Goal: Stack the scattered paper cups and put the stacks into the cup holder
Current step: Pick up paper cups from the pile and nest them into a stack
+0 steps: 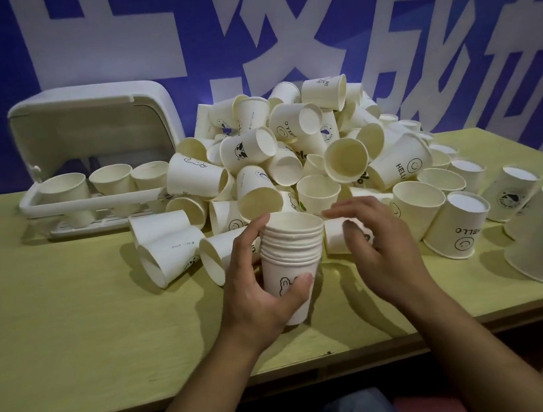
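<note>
Cup holder point(55, 199) right end hidden behind cup pile point(291, 154); small prints unreadable.

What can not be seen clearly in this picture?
All in the head view:
- Stack: its far side and part of the print are covered by the left hand.
- Pile: the cups underneath are buried, so no count is possible.
- Holder: the pile hides its right end; its rim hides the lower part of the stacks inside.
- Right hand: its fingers cover the cup behind them.

Matt white paper cups point(293, 265), smooth plastic cup holder point(93, 125), matt wooden table point(71, 318).
</note>
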Action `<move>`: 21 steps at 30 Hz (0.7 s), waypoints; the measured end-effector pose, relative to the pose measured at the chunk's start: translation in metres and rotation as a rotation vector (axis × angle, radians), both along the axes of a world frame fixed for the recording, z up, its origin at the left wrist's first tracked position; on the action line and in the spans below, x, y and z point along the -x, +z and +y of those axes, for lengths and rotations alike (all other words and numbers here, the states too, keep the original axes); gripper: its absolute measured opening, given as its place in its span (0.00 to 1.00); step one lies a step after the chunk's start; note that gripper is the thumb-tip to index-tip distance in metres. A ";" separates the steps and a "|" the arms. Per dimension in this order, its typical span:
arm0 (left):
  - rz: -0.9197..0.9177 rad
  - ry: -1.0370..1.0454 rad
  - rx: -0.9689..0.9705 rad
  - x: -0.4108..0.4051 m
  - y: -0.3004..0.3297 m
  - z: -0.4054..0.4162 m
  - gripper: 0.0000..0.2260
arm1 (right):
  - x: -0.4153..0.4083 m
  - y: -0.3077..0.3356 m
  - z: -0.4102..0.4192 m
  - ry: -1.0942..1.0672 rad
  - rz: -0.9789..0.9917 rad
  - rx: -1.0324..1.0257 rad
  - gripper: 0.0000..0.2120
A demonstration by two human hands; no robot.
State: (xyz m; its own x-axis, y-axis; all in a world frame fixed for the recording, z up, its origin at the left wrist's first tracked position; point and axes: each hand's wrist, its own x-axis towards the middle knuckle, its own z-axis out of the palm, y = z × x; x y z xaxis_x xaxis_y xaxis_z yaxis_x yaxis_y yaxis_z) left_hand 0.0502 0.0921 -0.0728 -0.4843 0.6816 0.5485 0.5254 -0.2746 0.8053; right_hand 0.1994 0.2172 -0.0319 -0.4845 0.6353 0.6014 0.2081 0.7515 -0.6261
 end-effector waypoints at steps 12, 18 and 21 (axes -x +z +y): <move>-0.049 -0.053 0.024 -0.003 0.006 -0.004 0.37 | -0.016 -0.004 0.031 -0.354 -0.693 -0.306 0.28; -0.034 -0.121 0.000 -0.007 0.013 -0.007 0.36 | -0.024 0.025 0.016 -0.184 0.095 0.052 0.39; -0.007 -0.150 0.036 -0.006 0.009 -0.008 0.34 | -0.023 0.038 0.004 -0.077 0.245 0.086 0.39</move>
State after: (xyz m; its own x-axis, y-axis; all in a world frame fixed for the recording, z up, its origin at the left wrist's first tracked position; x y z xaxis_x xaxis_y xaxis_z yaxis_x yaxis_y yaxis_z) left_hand 0.0558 0.0845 -0.0639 -0.3794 0.7656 0.5196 0.4755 -0.3204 0.8193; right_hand 0.2222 0.2213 0.0063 -0.2798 0.7183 0.6370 0.0969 0.6813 -0.7256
